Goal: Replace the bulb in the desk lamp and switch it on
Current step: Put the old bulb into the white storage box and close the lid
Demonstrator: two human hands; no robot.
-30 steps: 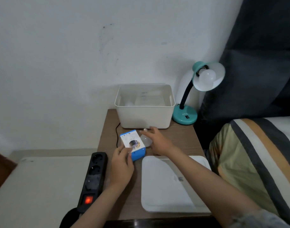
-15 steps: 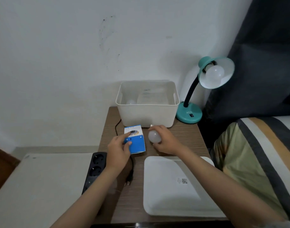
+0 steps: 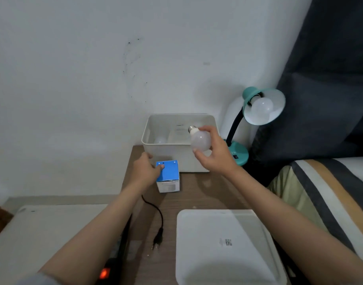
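My right hand (image 3: 215,155) holds a white bulb (image 3: 200,140) in the air in front of the white bin (image 3: 176,157), metal screw base pointing up and left. My left hand (image 3: 144,171) rests on the blue and white bulb box (image 3: 168,178), which stands upright on the wooden table (image 3: 207,194), fingers on its left side and top. The teal desk lamp (image 3: 238,155) stands at the back right; its shade (image 3: 263,105) faces me with a white bulb (image 3: 262,105) screwed in, unlit. The lamp's black plug (image 3: 157,241) lies loose on the table.
Another bulb (image 3: 160,139) lies inside the bin. A white lid or tray (image 3: 228,249) lies at the table's front right. A black power strip (image 3: 112,264) with a glowing red switch sits front left. A striped bed is to the right, a dark curtain behind the lamp.
My right hand has lifted the bulb off the table up to the bin's rim. The box has been stood upright under my left hand. The camera view has shifted.
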